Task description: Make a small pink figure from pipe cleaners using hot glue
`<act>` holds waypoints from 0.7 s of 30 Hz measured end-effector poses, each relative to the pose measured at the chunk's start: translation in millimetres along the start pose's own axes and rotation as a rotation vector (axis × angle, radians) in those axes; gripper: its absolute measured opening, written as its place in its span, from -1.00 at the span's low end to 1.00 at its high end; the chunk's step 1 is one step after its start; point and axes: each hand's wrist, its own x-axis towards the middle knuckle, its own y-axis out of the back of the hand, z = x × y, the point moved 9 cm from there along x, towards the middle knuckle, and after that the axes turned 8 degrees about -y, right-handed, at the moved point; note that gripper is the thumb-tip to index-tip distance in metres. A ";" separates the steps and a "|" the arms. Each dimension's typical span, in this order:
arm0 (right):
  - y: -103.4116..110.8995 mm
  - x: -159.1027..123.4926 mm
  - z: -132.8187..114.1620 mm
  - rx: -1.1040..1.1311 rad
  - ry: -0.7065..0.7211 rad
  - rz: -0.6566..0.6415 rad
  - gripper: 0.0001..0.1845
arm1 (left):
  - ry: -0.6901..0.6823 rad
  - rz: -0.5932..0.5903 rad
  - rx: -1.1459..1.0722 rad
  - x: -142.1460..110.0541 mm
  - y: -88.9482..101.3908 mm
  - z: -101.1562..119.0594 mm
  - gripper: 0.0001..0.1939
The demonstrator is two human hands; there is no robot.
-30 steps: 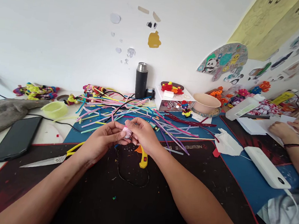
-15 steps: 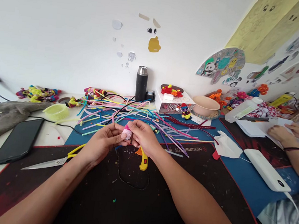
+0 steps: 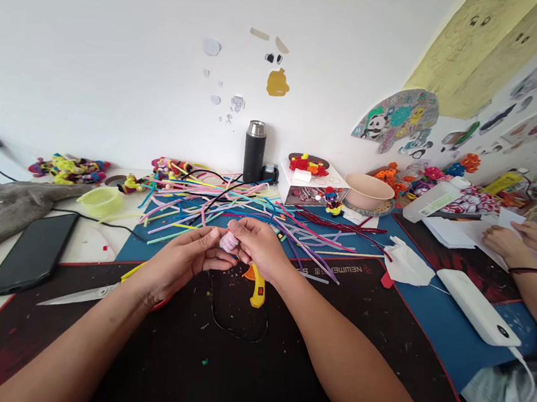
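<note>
A small coil of fuzzy pale pink-lilac pipe cleaner is pinched between the thumb and fingers of my right hand. On its other side is my left hand, its thumb lifted and its fingers loosely apart. Those fingertips are beside the coil; whether they touch it I cannot tell. Just below my right hand, a yellow glue gun with an orange trigger lies on the black mat. Scissors lie under my left forearm, their handles partly hidden.
Loose pipe cleaners spread behind my hands. A black flask, a white box and a bowl stand near the wall. Left is a phone; right, a power bank. Another person's hands handle paper.
My left thumb has come off the coil and its fingers have spread. The magenta part that showed at the coil's top is now out of sight. My right hand keeps its pinch.
</note>
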 end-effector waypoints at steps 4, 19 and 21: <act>-2.5 0.9 1.4 -0.028 0.030 -0.019 -0.36 | -0.057 -0.022 0.195 -0.7 -4.2 11.6 -0.53; 0.8 0.8 3.1 -0.045 -0.006 0.001 -0.40 | -0.050 0.097 0.009 1.8 3.6 7.9 -0.60; 1.0 1.6 4.0 -0.058 -0.001 0.002 -0.41 | -0.050 0.086 0.012 1.8 1.0 8.3 -0.63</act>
